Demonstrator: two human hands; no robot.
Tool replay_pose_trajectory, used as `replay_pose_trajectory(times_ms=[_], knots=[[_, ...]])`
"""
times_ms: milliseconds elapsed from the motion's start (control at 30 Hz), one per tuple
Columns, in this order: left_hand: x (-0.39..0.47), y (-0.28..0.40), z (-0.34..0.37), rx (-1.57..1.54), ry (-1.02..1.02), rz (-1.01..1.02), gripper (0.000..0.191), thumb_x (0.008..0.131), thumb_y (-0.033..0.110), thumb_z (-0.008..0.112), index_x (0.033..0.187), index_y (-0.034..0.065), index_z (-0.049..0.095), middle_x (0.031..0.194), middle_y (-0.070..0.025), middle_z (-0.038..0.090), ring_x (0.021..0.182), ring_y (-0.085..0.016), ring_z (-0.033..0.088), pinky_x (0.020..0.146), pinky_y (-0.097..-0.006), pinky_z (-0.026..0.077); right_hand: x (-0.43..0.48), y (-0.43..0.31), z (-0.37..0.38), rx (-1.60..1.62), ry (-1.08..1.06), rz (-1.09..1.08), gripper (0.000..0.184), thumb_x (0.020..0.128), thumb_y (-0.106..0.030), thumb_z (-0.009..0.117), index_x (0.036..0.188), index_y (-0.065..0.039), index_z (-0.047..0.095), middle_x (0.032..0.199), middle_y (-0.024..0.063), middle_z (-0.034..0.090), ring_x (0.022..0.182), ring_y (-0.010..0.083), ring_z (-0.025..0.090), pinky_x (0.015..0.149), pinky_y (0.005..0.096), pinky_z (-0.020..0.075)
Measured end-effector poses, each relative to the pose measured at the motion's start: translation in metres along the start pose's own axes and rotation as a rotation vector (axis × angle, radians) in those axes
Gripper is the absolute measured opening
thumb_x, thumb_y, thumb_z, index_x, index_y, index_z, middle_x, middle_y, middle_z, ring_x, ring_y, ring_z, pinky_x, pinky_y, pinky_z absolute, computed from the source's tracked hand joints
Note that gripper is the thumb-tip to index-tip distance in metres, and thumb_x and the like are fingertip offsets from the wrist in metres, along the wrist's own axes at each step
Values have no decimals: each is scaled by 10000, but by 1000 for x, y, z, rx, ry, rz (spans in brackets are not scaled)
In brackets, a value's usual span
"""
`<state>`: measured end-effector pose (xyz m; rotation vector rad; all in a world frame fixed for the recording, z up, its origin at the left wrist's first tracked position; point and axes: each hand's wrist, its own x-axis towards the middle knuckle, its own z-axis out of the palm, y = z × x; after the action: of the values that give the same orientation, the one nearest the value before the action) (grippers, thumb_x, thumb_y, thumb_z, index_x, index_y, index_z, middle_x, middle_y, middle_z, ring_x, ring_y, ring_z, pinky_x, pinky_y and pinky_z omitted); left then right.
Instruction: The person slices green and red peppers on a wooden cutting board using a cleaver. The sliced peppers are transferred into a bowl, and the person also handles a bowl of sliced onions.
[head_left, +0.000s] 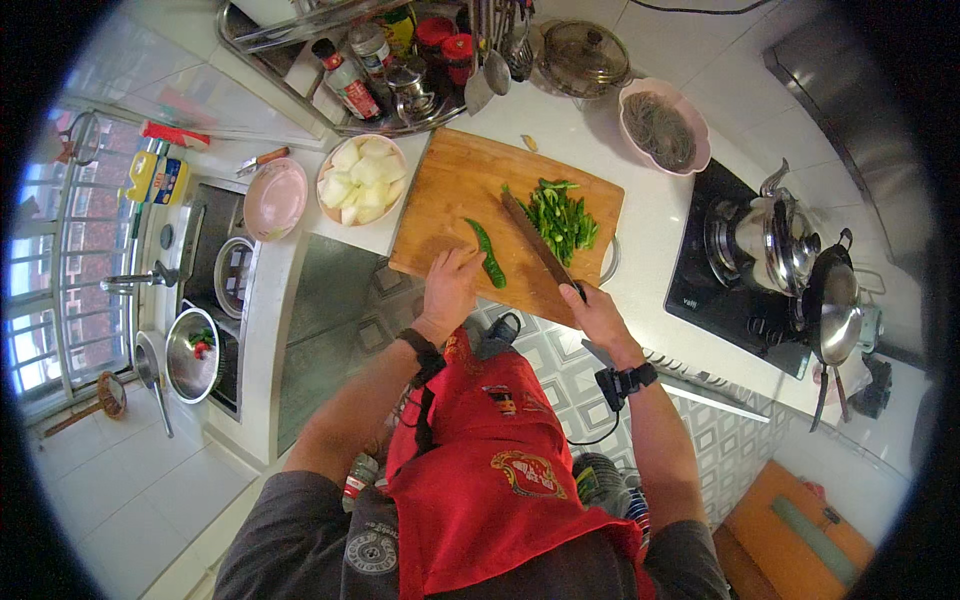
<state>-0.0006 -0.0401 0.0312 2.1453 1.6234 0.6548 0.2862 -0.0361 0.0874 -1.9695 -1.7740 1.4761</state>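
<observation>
A wooden cutting board (450, 180) lies on the white counter before me. My right hand (596, 311) grips the dark handle of a kitchen knife (538, 238), whose blade points up and left over the board. Beside the blade, on its right, is a heap of chopped green peppers (562, 217). One long green chili (487, 251) lies uncut to the left of the knife. My left hand (452, 285) is bent over the board's front edge, its fingertips close to the chili. Whether anything is pinched in those fingers is hard to see.
A bowl of pale cut melon or gourd chunks (364, 180) and a pink bowl (276, 199) stand left, near a small knife (262, 160). The sink holds a steel basin (193, 356). At right are soaked noodles in a bowl (664, 124), a pot (772, 240) on the cooktop, and a wok (832, 311).
</observation>
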Motion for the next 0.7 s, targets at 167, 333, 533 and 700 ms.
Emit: replay_pose_trajectory(times_ms=[167,333,533,700], knots=[[24,-18,6,80,-73,395,362,784,59,622,1138,45,702,1281,-106,621,1220,-335,550,1017,-471,451,-1,-6,-4,21,-3,-16,618,1028,-548,485,1146,37,647,1053,324,676,1053,479,645,901,469,510],[38,-16,22,194,67,131,376,796,69,605,1162,43,688,1291,-108,615,1236,-321,541,1030,-454,439,-2,-10,-9,27,-50,9,629,1030,-556,474,1119,44,642,1029,325,675,1035,486,642,891,475,511],[34,-9,26,54,80,200,358,801,59,600,1146,17,686,1256,-110,624,1196,-314,554,1015,-448,452,-8,-23,-27,-99,-84,-13,603,1031,-549,472,1093,27,640,988,315,680,972,493,652,851,509,516],[39,-16,31,45,37,210,332,789,37,606,1107,-2,692,1195,-102,645,1149,-305,577,984,-417,490,-12,-40,-40,-211,-146,-58,549,1034,-529,473,1116,-15,646,974,298,686,961,475,660,826,522,517]])
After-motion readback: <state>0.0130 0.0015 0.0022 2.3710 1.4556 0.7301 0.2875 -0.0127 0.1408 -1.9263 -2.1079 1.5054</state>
